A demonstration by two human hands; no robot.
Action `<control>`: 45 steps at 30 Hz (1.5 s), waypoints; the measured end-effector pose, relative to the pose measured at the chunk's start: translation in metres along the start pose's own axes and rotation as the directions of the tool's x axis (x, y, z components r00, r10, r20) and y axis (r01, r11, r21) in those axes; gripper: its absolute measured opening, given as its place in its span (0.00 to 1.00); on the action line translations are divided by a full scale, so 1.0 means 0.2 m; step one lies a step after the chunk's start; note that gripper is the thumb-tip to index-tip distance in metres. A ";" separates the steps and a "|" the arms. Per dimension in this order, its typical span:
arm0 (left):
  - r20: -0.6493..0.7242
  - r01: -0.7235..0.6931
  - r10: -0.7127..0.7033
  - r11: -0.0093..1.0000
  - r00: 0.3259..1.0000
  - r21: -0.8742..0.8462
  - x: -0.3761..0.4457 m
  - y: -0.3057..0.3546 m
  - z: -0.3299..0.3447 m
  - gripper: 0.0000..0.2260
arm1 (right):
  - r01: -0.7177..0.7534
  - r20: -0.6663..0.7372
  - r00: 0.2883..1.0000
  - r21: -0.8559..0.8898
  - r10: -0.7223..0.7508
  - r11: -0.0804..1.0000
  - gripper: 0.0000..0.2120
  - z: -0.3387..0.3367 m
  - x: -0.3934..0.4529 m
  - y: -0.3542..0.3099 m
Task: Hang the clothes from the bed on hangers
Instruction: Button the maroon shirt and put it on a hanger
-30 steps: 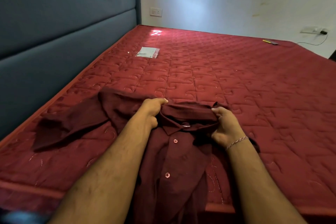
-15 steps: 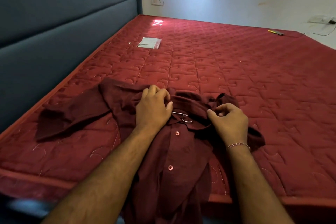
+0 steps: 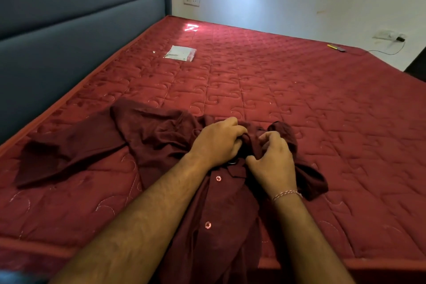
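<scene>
Shirt (image 3: 161, 145) lies spread at the near edge of the mattress (image 3: 322, 145), its buttoned front hanging over the side. Left hand (image 3: 219, 143) and right hand (image 3: 274, 159) both clutch bunched collar cloth, close together. Farther off lies a plastic packet (image 3: 181, 53) near the headboard (image 3: 69, 41).

shirt (image 3: 161, 145) on mattress (image 3: 299, 110) near front edge, packet (image 3: 181, 53) behind it, headboard (image 3: 69, 41) left

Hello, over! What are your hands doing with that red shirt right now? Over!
Left hand and right hand both gripping the maroon shirt at its collar. Shirt lying on the mattress. Hanger barely visible. Nothing blocking.
</scene>
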State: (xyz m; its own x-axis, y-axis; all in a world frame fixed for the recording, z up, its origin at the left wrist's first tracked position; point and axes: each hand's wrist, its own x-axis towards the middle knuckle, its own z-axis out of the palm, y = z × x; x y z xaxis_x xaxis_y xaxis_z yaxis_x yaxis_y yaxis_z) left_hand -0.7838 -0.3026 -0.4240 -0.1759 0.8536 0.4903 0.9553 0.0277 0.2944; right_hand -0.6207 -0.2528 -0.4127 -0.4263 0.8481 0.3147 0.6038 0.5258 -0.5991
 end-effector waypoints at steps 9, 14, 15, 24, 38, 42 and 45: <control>-0.134 -0.066 0.065 0.998 0.989 -0.002 -0.03 -0.06 0.02 0.19 | -0.426 0.267 0.901 0.690 0.342 0.585 0.05 -0.05 0.04 0.02; -0.179 -0.113 0.110 0.994 0.978 -0.006 -0.04 -0.04 0.02 0.20 | -0.681 0.681 0.711 0.729 0.175 -0.072 0.23 -0.07 0.04 0.05; -0.175 -0.136 0.134 0.991 0.976 0.000 -0.04 -0.04 0.02 0.20 | -0.687 0.699 0.691 0.714 0.182 -0.136 0.26 -0.06 0.04 0.06; -0.264 -0.199 0.198 0.980 0.944 0.021 -0.09 -0.01 -0.02 0.22 | -0.238 0.080 0.955 0.781 0.285 0.577 0.06 0.02 0.03 0.02; -0.411 -0.011 0.034 0.998 0.911 0.057 -0.09 -0.02 -0.02 0.12 | -0.482 0.408 0.826 0.869 0.390 0.113 0.06 0.09 -0.14 -0.12; -0.397 0.065 -0.043 0.997 0.917 0.041 -0.09 -0.05 -0.01 0.10 | -0.576 0.583 0.745 0.807 0.323 -0.129 0.14 0.05 -0.08 -0.07; -0.381 0.115 -0.104 0.993 0.919 0.005 -0.08 -0.06 0.00 0.11 | -0.574 0.623 0.726 0.782 0.290 -0.243 0.18 0.05 -0.04 -0.06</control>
State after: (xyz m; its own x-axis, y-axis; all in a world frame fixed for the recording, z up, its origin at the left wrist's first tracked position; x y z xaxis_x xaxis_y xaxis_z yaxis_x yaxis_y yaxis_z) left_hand -0.7926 -0.3172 -0.4356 -0.3518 0.5832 0.7322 0.9300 0.1286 0.3445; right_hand -0.6317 -0.2674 -0.4159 -0.5543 0.7276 -0.4042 -0.4290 -0.6659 -0.6104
